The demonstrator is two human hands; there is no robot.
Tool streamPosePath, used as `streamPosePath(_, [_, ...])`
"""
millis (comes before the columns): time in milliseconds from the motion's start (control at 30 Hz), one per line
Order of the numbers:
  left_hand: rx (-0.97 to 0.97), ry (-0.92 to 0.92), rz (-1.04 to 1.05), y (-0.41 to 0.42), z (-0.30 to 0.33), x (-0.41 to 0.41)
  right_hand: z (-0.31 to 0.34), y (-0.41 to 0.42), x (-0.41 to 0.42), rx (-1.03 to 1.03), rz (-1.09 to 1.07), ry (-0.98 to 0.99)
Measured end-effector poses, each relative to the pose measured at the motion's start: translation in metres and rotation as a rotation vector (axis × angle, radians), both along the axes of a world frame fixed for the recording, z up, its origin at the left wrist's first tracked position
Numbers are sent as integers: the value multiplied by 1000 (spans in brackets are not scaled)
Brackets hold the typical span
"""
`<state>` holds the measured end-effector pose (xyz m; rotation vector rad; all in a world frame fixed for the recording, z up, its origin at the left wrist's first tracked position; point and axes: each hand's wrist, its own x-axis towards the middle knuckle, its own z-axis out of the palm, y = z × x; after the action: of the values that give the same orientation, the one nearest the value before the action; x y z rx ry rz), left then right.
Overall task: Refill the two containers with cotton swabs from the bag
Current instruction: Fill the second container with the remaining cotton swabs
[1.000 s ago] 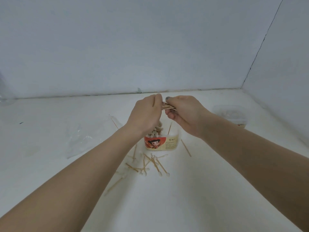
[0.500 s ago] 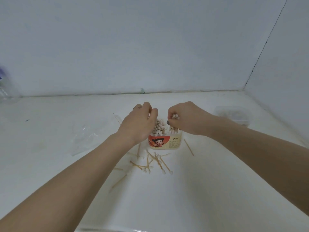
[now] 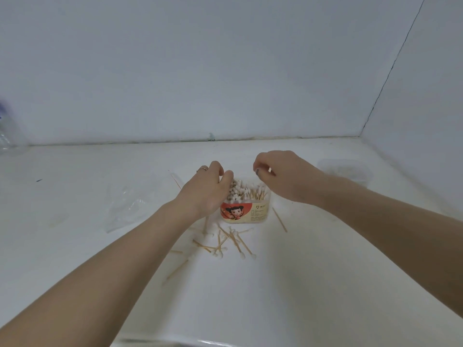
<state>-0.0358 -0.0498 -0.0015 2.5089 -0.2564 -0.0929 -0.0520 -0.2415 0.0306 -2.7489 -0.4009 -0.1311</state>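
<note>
Wooden swabs (image 3: 246, 191) now packed upright in container (image 3: 244, 209) mid-worktop (image 3: 300, 284); right hand (image 3: 283, 176) lifted clear since 0.5 s ago, fingers curled, empty; left hand (image 3: 209, 190) still curled against container's left rim, grip unclear.

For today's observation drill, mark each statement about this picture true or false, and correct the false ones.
1. The box with the cartoon label stands upright and holds cotton swabs. True.
2. All the swabs are inside the box. False: loose swabs lie scattered on the white surface in front of it.
3. The clear plastic bag lies left of the box. True.
4. The right hand lies flat on the surface. False: it is raised above the box, fingers curled.
5. A second clear container sits far right, near the wall. True.
6. The left hand grips the bag. False: it is at the box's left side, by the swab tips.
</note>
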Motion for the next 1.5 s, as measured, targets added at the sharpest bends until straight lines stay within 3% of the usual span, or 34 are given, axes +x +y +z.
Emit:
streamPosePath(167, [25, 3, 9, 11, 1, -7, -12, -13, -11, 185, -194, -61])
streamPosePath(267, [53, 11, 32, 27, 1, -15, -32, -24, -18, 290, -367, 103])
streamPosePath(400, [247, 168, -12, 48, -5, -26, -61, -22, -25, 101, -378, 358])
streamPosePath(567, [413, 434, -212, 48, -3, -60, -85, 4, -46, -104, -283, 173])
streamPosePath(700, [558, 364, -233, 60, -19, -73, -97, 5, -62, -156, -234, 177])
streamPosePath(900, [596, 221, -242, 73, -21, -82, -99, 5, -82, -110, -240, 201])
streamPosePath(1000, [555, 220, -200, 80, -21, -85, -98, 23, -95, -65, -138, 238])
streamPosePath(1133, [695, 211, -104, 87, -24, -86, -89, 42, -107, 78, -46, 226])
streamPosePath(1233, [687, 261, -120, 88, -25, -85, -75, 42, -111, 104, -44, 172])
streamPosePath(1500, [573, 218, -204, 77, -29, -82, -82, 39, -122, -25, -101, 306])
